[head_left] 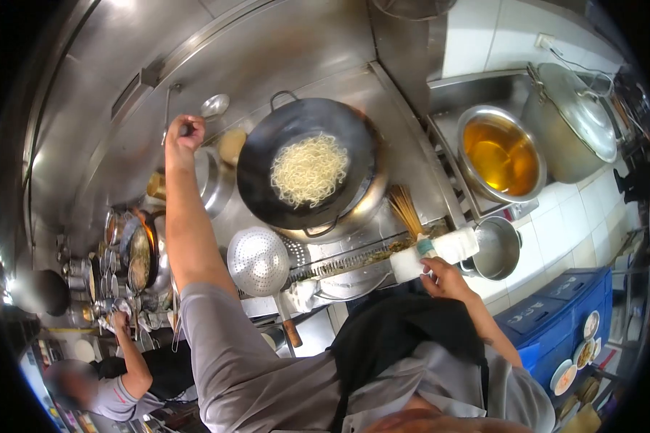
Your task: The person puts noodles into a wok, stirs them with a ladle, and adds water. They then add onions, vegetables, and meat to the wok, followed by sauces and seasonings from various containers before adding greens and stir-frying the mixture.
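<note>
Black metal curves around the pale noodles, heaped in the wok near the centre of the frame. My left hand, upper left, is closed around the dark handle of what looks like a ladle. My right hand, right of lower centre, touches the white cloth; I can't tell whether it's gripping. Lying in one mass, the noodles could stick or scorch if the wok is hot. Tugging the cloth might drag the bamboo brush, and my sleeve could catch the skimmer, whose handle juts towards me.
</note>
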Available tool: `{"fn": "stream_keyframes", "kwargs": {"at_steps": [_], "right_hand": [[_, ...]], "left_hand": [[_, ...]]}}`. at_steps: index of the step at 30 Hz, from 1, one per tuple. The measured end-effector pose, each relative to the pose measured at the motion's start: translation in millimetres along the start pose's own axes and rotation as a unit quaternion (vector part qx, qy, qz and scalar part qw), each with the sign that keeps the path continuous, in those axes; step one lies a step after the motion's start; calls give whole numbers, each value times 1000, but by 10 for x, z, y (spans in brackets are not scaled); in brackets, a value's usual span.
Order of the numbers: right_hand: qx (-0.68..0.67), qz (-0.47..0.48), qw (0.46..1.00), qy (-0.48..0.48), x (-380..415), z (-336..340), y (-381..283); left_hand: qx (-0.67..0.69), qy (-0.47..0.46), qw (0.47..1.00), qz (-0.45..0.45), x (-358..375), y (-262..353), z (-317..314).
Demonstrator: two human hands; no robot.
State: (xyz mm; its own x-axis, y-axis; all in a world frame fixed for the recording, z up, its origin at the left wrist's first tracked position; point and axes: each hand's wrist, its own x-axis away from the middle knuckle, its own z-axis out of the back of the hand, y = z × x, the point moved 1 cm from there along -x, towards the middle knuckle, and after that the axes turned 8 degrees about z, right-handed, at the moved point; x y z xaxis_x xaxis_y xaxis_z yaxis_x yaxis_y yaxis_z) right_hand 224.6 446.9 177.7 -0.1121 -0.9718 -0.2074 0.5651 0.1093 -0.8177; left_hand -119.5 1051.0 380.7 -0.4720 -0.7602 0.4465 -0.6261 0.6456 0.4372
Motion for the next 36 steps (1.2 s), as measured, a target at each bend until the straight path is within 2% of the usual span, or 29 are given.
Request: {"fn": "stream_keyframes", "kwargs": {"at_steps": [3,7,15,24,29,31,33,36], "right_hand": [[-1,-4,1000,16,94,101,51],[-7,-49,998,31,251,227,122],[16,-99,993,55,607,483,267],[32,-79,993,78,804,714,395],[61,-39,994,86,856,862,428],[43,-51,995,72,864,904,461],[37,-46,996,67,887,959,476],[33,-19,997,69,891,1029,487]], "left_hand": [[8,-28,999,-19,-280,-263,-255],[-1,-12,998,55,-482,-710,-678],[-32,10,992,120,-930,-1360,-1273],[-116,-2,992,45,-917,-2149,-1624],[-167,5,984,54,-931,-2468,-1662],[-198,1,979,46,-928,-2547,-1636],[-226,-4,973,35,-707,-2769,-1670],[-326,13,944,51,-587,-2903,-1633]]}}
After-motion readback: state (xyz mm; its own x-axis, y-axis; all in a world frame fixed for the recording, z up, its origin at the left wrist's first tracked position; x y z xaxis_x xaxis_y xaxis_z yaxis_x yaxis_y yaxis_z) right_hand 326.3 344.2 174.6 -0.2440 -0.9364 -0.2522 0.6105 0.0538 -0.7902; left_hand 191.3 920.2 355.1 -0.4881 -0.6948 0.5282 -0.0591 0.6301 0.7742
